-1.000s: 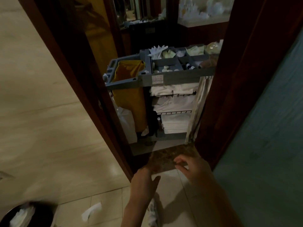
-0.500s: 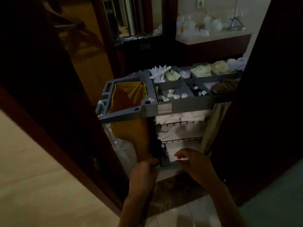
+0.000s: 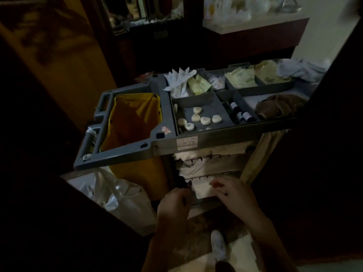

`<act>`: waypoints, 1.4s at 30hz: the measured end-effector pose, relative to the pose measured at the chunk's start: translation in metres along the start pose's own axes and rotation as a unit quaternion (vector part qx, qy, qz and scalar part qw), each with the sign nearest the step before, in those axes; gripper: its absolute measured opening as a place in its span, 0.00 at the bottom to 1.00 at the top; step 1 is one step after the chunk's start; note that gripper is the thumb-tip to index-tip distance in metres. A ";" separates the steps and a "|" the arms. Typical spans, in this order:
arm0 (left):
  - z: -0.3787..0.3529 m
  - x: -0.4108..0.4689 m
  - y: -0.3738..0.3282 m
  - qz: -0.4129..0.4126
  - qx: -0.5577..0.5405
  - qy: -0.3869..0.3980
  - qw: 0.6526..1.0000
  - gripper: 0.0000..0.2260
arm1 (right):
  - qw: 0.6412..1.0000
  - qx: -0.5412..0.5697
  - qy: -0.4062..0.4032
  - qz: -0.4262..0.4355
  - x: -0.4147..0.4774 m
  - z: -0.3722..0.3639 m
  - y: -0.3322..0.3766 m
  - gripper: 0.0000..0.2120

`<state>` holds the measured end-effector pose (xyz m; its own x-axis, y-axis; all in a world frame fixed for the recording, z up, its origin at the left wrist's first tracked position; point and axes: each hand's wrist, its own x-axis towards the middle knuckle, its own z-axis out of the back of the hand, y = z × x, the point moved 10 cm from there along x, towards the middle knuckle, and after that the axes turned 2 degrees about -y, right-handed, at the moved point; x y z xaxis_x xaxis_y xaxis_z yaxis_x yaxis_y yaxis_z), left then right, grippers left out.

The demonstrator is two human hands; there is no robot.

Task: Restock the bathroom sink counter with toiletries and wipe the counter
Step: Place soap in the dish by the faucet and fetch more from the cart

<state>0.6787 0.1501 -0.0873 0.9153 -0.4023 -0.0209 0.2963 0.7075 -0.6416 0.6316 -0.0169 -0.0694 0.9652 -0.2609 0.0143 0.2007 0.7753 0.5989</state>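
With left hand (image 3: 172, 205) and right hand (image 3: 234, 195) loosely curled, holding nothing, low by the folded linen (image 3: 202, 190), best lift them over the front edge of the cart (image 3: 125, 154) to the round soaps (image 3: 205, 120) and, right of those, small bottles (image 3: 240, 114).

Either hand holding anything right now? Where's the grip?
Cannot tell. Right hand overlaps the bottom-shelf folded linen; left hand is curled beside it; no grip is visible.
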 end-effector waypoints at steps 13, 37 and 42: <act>0.035 0.183 -0.073 0.019 0.019 -0.123 0.992 0.14 | 0.995 0.065 -0.014 0.078 0.224 0.083 -0.028 0.08; 0.074 0.295 -0.023 0.043 0.027 -0.173 0.984 0.13 | 0.980 -0.127 0.151 -0.020 0.341 -0.042 -0.001 0.15; 0.069 0.301 -0.017 0.044 0.014 -0.156 0.987 0.13 | 0.971 -0.145 0.188 -0.036 0.337 -0.045 -0.005 0.15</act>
<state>0.9678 0.0574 -0.0298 0.9760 -0.1425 0.1649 0.2152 0.7491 -0.6266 0.9636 -0.0831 -0.1039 0.9292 -0.1344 -0.3444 0.2558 0.9064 0.3363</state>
